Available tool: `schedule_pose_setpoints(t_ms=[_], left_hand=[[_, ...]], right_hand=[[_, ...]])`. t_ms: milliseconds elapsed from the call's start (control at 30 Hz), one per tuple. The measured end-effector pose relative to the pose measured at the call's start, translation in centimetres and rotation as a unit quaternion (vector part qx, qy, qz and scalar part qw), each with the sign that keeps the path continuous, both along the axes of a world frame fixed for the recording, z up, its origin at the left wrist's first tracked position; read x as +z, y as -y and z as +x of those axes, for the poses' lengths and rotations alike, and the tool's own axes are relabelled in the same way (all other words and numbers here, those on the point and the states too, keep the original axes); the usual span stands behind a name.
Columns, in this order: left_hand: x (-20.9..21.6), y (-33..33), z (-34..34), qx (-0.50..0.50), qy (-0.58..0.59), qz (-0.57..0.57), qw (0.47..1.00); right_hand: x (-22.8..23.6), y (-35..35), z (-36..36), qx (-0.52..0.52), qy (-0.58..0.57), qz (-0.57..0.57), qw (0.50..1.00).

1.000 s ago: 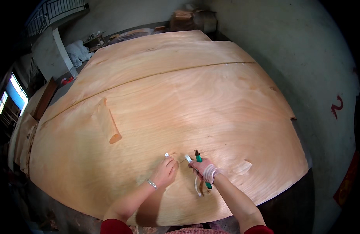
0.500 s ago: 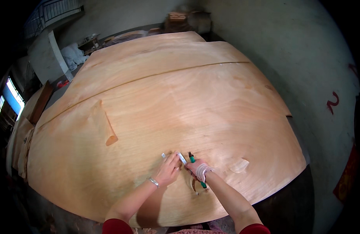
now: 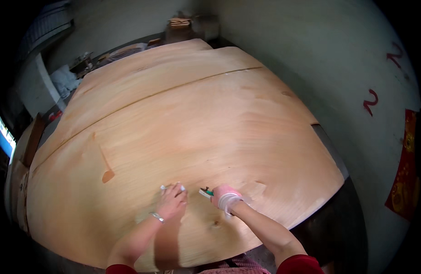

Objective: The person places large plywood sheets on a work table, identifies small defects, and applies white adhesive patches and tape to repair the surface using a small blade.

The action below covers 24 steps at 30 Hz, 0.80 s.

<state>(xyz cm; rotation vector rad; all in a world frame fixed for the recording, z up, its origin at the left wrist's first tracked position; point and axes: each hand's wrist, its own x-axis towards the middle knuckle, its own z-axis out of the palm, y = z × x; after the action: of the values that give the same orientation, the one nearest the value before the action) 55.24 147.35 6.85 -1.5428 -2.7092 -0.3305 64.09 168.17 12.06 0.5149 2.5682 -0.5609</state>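
My left hand [image 3: 172,201], bare with a silvery band at the wrist, rests on the large pale wood veneer sheet [image 3: 142,150]. Its fingers curl over a small white object [image 3: 163,187] whose ends stick out on both sides; its kind is unclear. To the right, my right hand [image 3: 226,196], in a pink and white glove, is closed around a green-handled tool [image 3: 209,192]. A short pale blade-like piece and a dark part show at the tool's front, pointing left. A small dark knot or hole [image 3: 216,223] marks the sheet below the hands.
A raised fold [image 3: 108,176] stands up from the sheet at the left. A seam [image 3: 164,92] crosses the far part. A lifted flap [image 3: 256,186] lies right of my glove. A grey wall [image 3: 320,59] runs along the right, with a red poster [image 3: 404,169].
My hands have moved apart, the left one leftward. The green-handled tool has turned from upright to pointing left. The curled brown strip under my right hand no longer shows. The whole view has shifted.
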Motion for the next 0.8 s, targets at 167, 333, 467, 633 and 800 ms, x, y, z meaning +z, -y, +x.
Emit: schedule_pose_setpoints(t_ms=[167,333,467,633,800], left_hand=[[1.9,-5.1,2.9,0.043,0.009,0.043,0.998],[-0.4,-15.4,10.0,-0.16,0.058,0.144,0.975],[-2.0,-21.4,12.4,-0.156,0.129,0.135,0.97],[-2.5,-23.2,13.2,-0.138,0.101,0.12,0.978],[-1.6,-24.2,13.4,-0.147,0.013,0.051,0.988]], right_hand=[[2.6,-8.0,11.2,-0.287,-0.011,-0.254,0.923],[0.9,-13.9,15.0,-0.439,-0.111,-0.358,0.817],[-1.2,-15.5,14.5,-0.45,-0.153,-0.394,0.786],[-4.2,-16.7,13.7,-0.453,-0.064,-0.341,0.821],[-4.1,-16.8,13.7,-0.427,-0.031,-0.316,0.847]])
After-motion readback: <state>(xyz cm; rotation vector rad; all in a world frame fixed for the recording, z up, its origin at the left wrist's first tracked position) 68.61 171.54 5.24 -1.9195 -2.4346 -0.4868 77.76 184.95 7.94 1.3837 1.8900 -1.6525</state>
